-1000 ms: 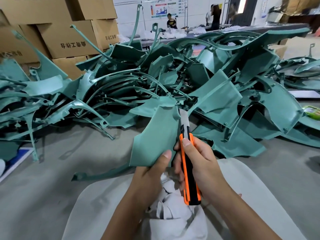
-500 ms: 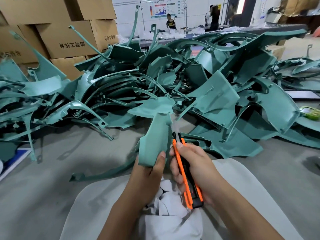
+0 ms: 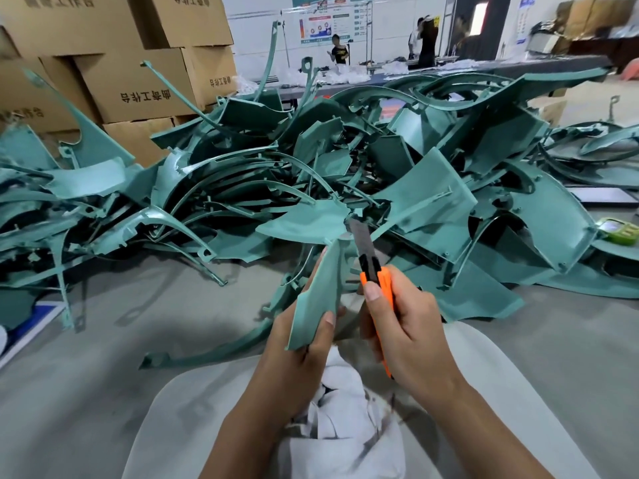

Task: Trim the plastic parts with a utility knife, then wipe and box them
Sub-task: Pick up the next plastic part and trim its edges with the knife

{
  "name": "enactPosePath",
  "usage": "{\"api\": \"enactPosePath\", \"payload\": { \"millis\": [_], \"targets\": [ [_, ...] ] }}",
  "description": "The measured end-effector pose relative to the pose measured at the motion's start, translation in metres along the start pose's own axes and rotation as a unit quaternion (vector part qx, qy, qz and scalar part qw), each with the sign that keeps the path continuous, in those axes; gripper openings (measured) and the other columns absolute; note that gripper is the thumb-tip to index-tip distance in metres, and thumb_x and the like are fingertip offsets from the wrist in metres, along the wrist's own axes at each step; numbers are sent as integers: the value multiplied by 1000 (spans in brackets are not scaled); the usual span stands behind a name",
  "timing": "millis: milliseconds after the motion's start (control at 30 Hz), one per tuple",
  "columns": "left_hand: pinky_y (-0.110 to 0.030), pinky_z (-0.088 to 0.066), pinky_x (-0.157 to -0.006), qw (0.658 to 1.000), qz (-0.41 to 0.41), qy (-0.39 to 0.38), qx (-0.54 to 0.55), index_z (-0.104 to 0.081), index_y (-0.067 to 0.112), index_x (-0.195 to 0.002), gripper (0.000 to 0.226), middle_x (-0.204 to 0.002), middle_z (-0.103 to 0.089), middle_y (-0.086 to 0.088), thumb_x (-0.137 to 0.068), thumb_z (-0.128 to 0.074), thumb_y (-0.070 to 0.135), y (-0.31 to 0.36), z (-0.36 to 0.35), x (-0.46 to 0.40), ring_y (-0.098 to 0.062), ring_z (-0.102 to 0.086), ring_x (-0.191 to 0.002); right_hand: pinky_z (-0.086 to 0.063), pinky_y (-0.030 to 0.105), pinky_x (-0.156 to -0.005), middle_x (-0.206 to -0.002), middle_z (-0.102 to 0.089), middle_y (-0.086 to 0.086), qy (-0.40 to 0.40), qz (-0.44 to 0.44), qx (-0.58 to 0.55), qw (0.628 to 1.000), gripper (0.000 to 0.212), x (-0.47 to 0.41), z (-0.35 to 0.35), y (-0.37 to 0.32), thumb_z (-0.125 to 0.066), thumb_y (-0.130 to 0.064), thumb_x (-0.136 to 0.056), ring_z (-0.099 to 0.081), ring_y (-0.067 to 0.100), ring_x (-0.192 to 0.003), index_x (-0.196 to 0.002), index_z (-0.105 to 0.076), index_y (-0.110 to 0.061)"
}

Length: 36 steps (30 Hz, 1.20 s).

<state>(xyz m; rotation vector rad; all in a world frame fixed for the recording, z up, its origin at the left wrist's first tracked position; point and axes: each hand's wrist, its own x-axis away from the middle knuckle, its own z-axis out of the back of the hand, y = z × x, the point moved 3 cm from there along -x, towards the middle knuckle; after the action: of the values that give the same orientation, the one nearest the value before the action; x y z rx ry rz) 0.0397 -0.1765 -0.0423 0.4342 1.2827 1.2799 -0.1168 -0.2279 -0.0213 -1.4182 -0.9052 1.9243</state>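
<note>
We pinch plastic part (image 3: 316,299) in left hand (image 3: 297,344), long axis upright at frame centre; right hand (image 3: 404,326) wraps utility knife (image 3: 371,271), blade just right of part's edge.

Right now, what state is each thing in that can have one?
Utility knife: blade extended, gripped by right hand.
Green plastic part: lifted, held by left hand.
White cloth: crumpled on lap.
Cardboard boxes: closed, stacked.
</note>
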Motion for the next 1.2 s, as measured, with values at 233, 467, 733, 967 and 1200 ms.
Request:
{"api": "enactPosePath", "payload": {
  "millis": [233, 467, 733, 967, 1200],
  "targets": [
    [-12, -47, -73, 999, 39, -33, 4, -54, 57, -91, 8, -87, -59, 19, -92, -53, 50, -12, -1, 1, 1, -53, -81, -44, 48, -50, -59, -53, 11, 7, -46, 39, 998, 37, -1, -1, 9, -48, -32, -111, -49, 30, -50, -76, -43, -21],
    [-15, -48, -71, 998, 42, -48, -3, -54, 57, -94, 7, -88, -60, 14, -94, -53, 50, -14, -2, 3, 0, -53, -81, -41, 48, -48, -58, -52, 8, 37, -27, 60, 997, 37, 0, 0, 5, -48, -30, -110, -50, 29, -47, -74, -41, -32],
    [-12, -51, -79, 997, 58, -48, 14, -64, 42, -107, 17, -99, -74, 16, -94, -53, 44, -14, -1, 3, -2, -69, -94, -35, 39, -48, -57, -46, 4, 62, -6, 110, 992, 36, -4, 3, 13, -51, -23, -109, -41, 21, -47, -75, -40, -24],
    [-10, -50, -72, 997, 58, -44, 19, -61, 58, -101, 15, -91, -65, 23, -92, -54, 48, -6, 0, 4, 3, -61, -85, -37, 39, -48, -55, -48, 2, 59, 17, 116, 991, 34, -4, 5, 11, -50, -22, -110, -45, 23, -47, -77, -41, -25],
    [-9, -51, -82, 995, 71, -55, 51, -65, 57, -109, 25, -105, -76, 19, -90, -52, 47, -6, -1, 4, 0, -70, -105, -26, 24, -44, -54, -37, -7, 78, 13, 190, 979, 29, -4, 8, 13, -50, -22, -108, -37, 18, -46, -81, -41, -22]
  ]
}}
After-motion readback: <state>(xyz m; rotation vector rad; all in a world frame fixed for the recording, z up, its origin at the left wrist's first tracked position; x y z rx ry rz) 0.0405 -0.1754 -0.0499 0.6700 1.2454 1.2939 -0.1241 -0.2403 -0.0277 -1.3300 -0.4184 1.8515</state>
